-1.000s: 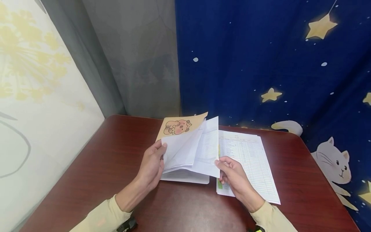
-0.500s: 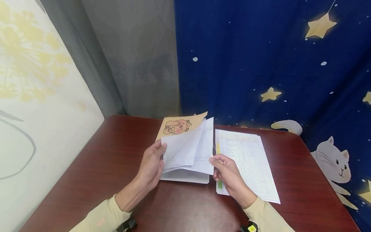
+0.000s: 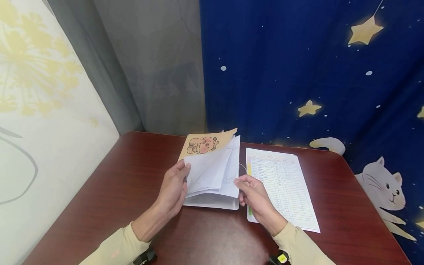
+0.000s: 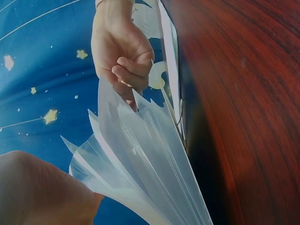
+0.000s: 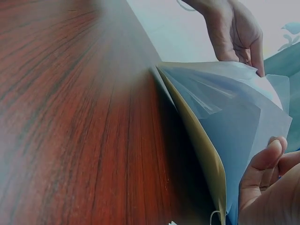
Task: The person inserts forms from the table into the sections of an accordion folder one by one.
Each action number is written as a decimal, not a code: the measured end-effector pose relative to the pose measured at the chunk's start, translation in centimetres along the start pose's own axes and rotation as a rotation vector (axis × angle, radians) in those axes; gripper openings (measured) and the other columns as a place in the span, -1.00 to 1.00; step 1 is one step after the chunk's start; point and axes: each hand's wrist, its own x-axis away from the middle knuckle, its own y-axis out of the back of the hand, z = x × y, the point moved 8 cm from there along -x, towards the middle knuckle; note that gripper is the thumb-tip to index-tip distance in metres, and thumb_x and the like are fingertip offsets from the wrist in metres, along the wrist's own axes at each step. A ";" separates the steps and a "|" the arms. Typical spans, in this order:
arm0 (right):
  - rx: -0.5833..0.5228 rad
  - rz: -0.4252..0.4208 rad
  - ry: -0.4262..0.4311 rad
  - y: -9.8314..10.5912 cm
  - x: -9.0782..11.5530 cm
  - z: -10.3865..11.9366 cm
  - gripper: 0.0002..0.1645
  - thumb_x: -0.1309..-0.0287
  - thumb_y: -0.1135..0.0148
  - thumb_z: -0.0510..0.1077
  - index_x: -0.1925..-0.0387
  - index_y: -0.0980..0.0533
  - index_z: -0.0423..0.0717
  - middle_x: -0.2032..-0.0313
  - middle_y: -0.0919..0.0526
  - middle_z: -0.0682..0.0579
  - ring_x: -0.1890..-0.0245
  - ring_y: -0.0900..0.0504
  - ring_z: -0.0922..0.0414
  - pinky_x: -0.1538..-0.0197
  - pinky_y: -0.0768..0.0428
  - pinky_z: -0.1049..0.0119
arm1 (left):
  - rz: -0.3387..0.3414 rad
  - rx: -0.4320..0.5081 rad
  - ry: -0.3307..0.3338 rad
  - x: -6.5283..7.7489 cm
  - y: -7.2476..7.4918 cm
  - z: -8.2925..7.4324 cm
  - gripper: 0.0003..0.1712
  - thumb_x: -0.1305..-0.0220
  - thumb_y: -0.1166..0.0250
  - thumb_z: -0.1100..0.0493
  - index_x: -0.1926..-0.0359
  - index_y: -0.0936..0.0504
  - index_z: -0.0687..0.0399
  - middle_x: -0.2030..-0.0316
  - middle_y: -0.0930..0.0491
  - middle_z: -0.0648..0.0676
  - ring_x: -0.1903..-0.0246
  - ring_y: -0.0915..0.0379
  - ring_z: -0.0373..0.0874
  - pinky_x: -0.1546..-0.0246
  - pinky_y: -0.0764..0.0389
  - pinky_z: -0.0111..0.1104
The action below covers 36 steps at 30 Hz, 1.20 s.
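Note:
A tan folder (image 3: 193, 141) with a pig-like cartoon on its cover lies partly opened on the table. Clear plastic pockets (image 4: 150, 154) fan out inside it, plain in the left wrist view. My left hand (image 3: 173, 186) holds back the lifted cover and upper leaves, thumb on top. At the folder's right side, my right hand (image 3: 253, 191) pinches the edge of a white paper sheet (image 3: 233, 165) between thumb and fingers. Most of that sheet lies among the leaves, its far part hidden. A thin elastic loop (image 3: 243, 166) sticks out beside the right hand.
Printed table sheets (image 3: 285, 191) with coloured tabs lie in a stack to the right of the folder. The reddish-brown table (image 3: 205, 239) meets a blue star curtain (image 3: 265, 73) and a grey curtain (image 3: 165, 73) behind. A white wall stands at left.
My right hand has moved left with the paper sheet, which sits deeper among the folder's leaves. More of the printed stack and the elastic loop show. My left hand has stayed still.

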 end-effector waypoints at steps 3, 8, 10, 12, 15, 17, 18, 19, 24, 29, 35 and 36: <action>0.001 0.019 0.005 -0.5 -0.1 0.1 -0.84 -0.47 -0.24 -0.11 0.17 -0.52 -0.15 0.68 -0.46 0.16 0.69 -0.34 0.25 0.56 -0.30 0.43 | -0.001 0.003 0.001 0.0 0.0 0.0 -0.49 -0.69 0.15 0.23 -0.52 -0.29 0.27 -0.46 -0.26 0.11 -0.44 -0.14 -0.14 -0.59 -0.11 -0.21; 0.000 0.043 0.018 -1.2 -0.2 0.3 -0.85 -0.47 -0.24 -0.11 0.18 -0.51 -0.13 0.66 -0.41 0.16 0.72 -0.27 0.26 0.60 -0.21 0.44 | -0.001 0.005 0.004 0.0 0.0 0.0 -0.49 -0.69 0.15 0.23 -0.52 -0.30 0.27 -0.46 -0.26 0.11 -0.44 -0.13 -0.14 -0.60 -0.10 -0.22; 0.008 0.043 0.024 -1.5 -0.3 0.4 -0.85 -0.47 -0.24 -0.12 0.19 -0.51 -0.13 0.67 -0.39 0.16 0.73 -0.25 0.25 0.60 -0.20 0.44 | -0.001 0.005 0.003 0.0 -0.1 -0.1 -0.49 -0.69 0.15 0.23 -0.52 -0.30 0.27 -0.45 -0.27 0.11 -0.43 -0.15 -0.14 -0.59 -0.12 -0.22; 0.017 0.043 0.029 -1.7 -0.4 0.5 -0.84 -0.47 -0.25 -0.11 0.20 -0.51 -0.13 0.67 -0.37 0.17 0.73 -0.23 0.25 0.59 -0.19 0.43 | -0.003 0.003 0.003 0.0 -0.1 -0.1 -0.49 -0.69 0.15 0.23 -0.52 -0.30 0.27 -0.46 -0.27 0.12 -0.43 -0.15 -0.14 -0.58 -0.13 -0.22; 0.035 0.043 0.025 -1.9 -0.6 0.5 -0.82 -0.46 -0.26 -0.10 0.20 -0.51 -0.15 0.69 -0.34 0.17 0.74 -0.20 0.24 0.60 -0.17 0.43 | -0.006 0.000 0.004 -0.1 -0.1 -0.1 -0.49 -0.69 0.15 0.23 -0.53 -0.28 0.27 -0.47 -0.25 0.11 -0.44 -0.14 -0.14 -0.60 -0.12 -0.22; 0.041 0.042 0.019 -2.1 -0.7 0.4 -0.80 -0.45 -0.28 -0.09 0.20 -0.52 -0.16 0.69 -0.33 0.17 0.74 -0.18 0.24 0.60 -0.16 0.43 | -0.008 -0.002 0.006 -0.1 -0.1 -0.2 -0.48 -0.69 0.15 0.22 -0.53 -0.27 0.27 -0.48 -0.24 0.10 -0.45 -0.12 -0.15 -0.62 -0.09 -0.21; 0.043 0.041 0.014 -2.1 -0.8 0.4 -0.80 -0.44 -0.28 -0.10 0.21 -0.53 -0.16 0.70 -0.33 0.17 0.75 -0.17 0.24 0.61 -0.15 0.43 | -0.009 -0.003 0.006 -0.1 -0.1 -0.2 -0.48 -0.69 0.15 0.22 -0.53 -0.27 0.27 -0.48 -0.23 0.10 -0.46 -0.11 -0.15 -0.63 -0.08 -0.21; 0.047 0.040 0.011 -2.1 -0.8 0.4 -0.80 -0.44 -0.28 -0.09 0.22 -0.54 -0.16 0.70 -0.32 0.17 0.75 -0.17 0.24 0.61 -0.15 0.43 | -0.011 -0.003 0.007 -0.1 -0.1 -0.2 -0.48 -0.69 0.15 0.22 -0.54 -0.27 0.27 -0.48 -0.23 0.10 -0.46 -0.11 -0.14 -0.63 -0.07 -0.20; 0.068 0.023 0.001 -2.1 -1.0 0.3 -0.81 -0.42 -0.29 -0.09 0.26 -0.59 -0.13 0.73 -0.29 0.18 0.75 -0.16 0.25 0.62 -0.13 0.45 | -0.014 -0.004 0.007 -0.1 -0.1 -0.3 -0.48 -0.69 0.14 0.22 -0.53 -0.28 0.28 -0.48 -0.23 0.11 -0.47 -0.09 -0.13 -0.64 -0.03 -0.19; 0.119 0.003 -0.010 -2.2 -1.2 0.3 -0.83 -0.39 -0.29 -0.10 0.20 -0.67 -0.14 0.76 -0.25 0.19 0.75 -0.14 0.24 0.64 -0.11 0.45 | -0.017 -0.010 0.010 0.0 -0.1 -0.3 -0.48 -0.69 0.13 0.21 -0.53 -0.29 0.27 -0.48 -0.23 0.11 -0.47 -0.09 -0.13 -0.63 -0.03 -0.18; 0.156 0.000 0.000 -2.5 -1.3 0.4 -0.85 -0.34 -0.27 -0.15 0.24 -0.69 -0.13 0.77 -0.22 0.23 0.74 -0.11 0.27 0.65 -0.10 0.45 | -0.018 -0.013 0.012 -0.1 -0.1 -0.2 -0.49 -0.69 0.13 0.21 -0.51 -0.32 0.26 -0.45 -0.27 0.11 -0.43 -0.13 -0.13 -0.58 -0.08 -0.21; 0.157 0.001 0.002 -2.6 -1.4 0.4 -0.86 -0.33 -0.27 -0.15 0.25 -0.69 -0.12 0.77 -0.22 0.23 0.73 -0.11 0.27 0.65 -0.10 0.45 | -0.018 -0.014 0.012 -0.1 -0.1 -0.2 -0.50 -0.69 0.12 0.21 -0.51 -0.32 0.25 -0.44 -0.28 0.11 -0.42 -0.13 -0.13 -0.57 -0.09 -0.21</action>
